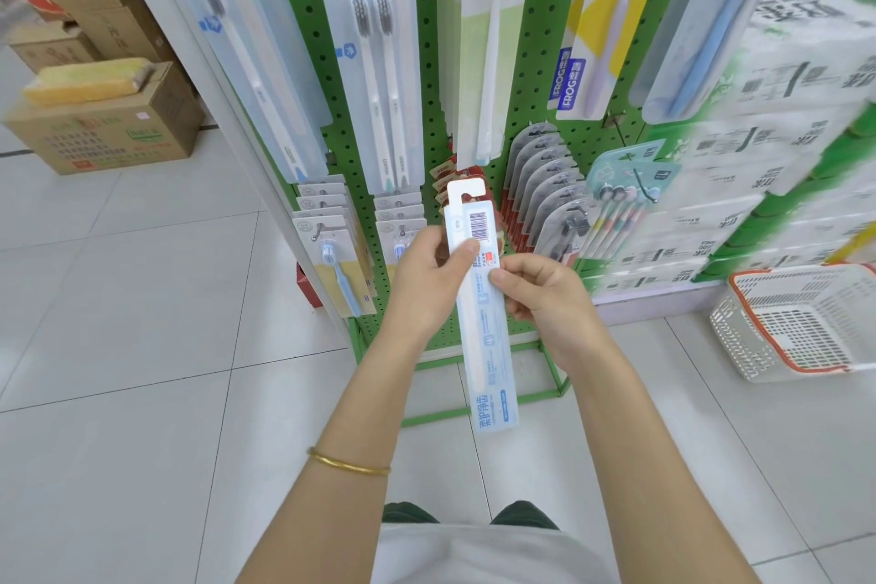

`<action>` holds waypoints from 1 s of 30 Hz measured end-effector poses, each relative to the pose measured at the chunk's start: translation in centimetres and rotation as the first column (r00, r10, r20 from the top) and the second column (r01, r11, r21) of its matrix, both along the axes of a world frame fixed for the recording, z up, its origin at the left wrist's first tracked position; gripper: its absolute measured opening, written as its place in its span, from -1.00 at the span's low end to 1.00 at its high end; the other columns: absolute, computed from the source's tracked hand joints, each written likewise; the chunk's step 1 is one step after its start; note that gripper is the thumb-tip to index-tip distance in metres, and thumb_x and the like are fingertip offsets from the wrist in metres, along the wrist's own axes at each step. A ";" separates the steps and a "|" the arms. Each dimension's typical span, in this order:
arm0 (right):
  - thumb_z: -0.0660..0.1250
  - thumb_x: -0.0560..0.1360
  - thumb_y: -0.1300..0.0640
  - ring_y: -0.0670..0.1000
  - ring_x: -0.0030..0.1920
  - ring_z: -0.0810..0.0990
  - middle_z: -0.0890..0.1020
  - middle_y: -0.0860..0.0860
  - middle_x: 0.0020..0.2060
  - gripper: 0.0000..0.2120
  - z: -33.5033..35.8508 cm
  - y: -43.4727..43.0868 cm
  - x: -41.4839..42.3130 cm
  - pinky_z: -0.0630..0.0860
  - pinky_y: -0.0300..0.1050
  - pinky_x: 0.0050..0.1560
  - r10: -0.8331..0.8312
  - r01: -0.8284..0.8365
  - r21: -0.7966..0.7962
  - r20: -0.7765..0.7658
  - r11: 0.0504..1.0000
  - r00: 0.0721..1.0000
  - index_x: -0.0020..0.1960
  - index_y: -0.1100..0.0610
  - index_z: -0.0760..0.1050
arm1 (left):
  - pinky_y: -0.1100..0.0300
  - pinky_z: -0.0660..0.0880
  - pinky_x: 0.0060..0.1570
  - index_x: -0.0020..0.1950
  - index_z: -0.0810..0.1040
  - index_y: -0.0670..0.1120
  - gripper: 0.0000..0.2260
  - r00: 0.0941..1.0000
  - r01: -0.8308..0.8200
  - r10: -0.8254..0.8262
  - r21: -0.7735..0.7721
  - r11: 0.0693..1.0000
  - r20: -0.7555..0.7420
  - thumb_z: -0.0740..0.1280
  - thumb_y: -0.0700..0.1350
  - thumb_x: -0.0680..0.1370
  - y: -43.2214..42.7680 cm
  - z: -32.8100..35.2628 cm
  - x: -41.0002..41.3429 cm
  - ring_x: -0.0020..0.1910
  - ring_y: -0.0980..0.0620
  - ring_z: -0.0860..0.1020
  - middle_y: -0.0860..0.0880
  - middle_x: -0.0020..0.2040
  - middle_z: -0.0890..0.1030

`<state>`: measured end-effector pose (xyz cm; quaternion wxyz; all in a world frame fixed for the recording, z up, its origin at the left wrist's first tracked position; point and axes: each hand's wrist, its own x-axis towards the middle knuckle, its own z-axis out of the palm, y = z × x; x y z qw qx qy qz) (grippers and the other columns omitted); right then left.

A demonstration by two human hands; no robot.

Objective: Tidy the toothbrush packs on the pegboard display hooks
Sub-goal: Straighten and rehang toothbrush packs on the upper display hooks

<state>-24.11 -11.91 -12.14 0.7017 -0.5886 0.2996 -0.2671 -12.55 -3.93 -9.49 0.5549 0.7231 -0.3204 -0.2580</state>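
Toothbrush pack (488, 346) unhung, pinched in my L hand (424, 285) + R hand (545, 299). Not yet back on pegboard (545, 14).

The pack (486, 346) is before the pegboard (429, 76); boxes (109, 133) stand left; basket (739, 337) on the floor (142, 299) right.

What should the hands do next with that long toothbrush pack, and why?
Probably flip the pack over before hanging it. Both the left hand and right hand pinch it in front of the pegboard. Its barcode side faces us, while the hung packs show their brushes. Its hang tab is at the top, not on any hook yet.
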 end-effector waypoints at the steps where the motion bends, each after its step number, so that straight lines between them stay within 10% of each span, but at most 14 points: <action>1: 0.34 0.50 0.30 -0.14 -0.47 0.39 0.55 -0.05 -0.44 -0.90 0.1 0.0 0.0 0.32 -0.33 -0.43 0.007 -0.007 0.000 0.003 1.000 1.000 -0.15 0.16 0.59 | 0.35 0.51 -0.17 0.12 0.52 -0.09 -0.86 1.000 -0.012 0.012 -0.029 1.000 -0.001 0.30 -0.11 0.58 0.0 0.2 0.0 -0.09 0.17 0.58 0.10 -0.05 0.61; 19: 0.41 0.44 0.20 -0.04 -0.31 0.51 0.65 0.01 -0.31 -0.97 0.7 0.9 0.1 0.42 -0.23 -0.29 0.156 -0.156 -0.001 -0.010 0.988 0.988 -0.18 0.13 0.62 | 0.29 0.50 -0.22 -0.07 0.52 -0.01 -0.89 0.971 -0.159 0.112 -0.219 0.963 -0.211 0.25 -0.16 0.61 0.5 3.0 0.7 -0.29 0.20 0.53 0.05 -0.22 0.58; 30: 0.40 0.41 -0.14 0.10 0.05 0.64 0.67 0.17 0.01 -0.49 0.9 1.9 0.7 0.56 -0.05 0.07 0.389 -0.393 0.134 0.059 0.910 0.919 0.15 0.24 0.52 | 0.17 0.47 -0.15 0.06 0.56 -0.11 -0.82 0.872 -0.134 -0.035 -0.306 0.943 -0.488 0.17 -0.15 0.64 1.5 4.3 1.3 -0.11 -0.02 0.47 -0.09 -0.15 0.52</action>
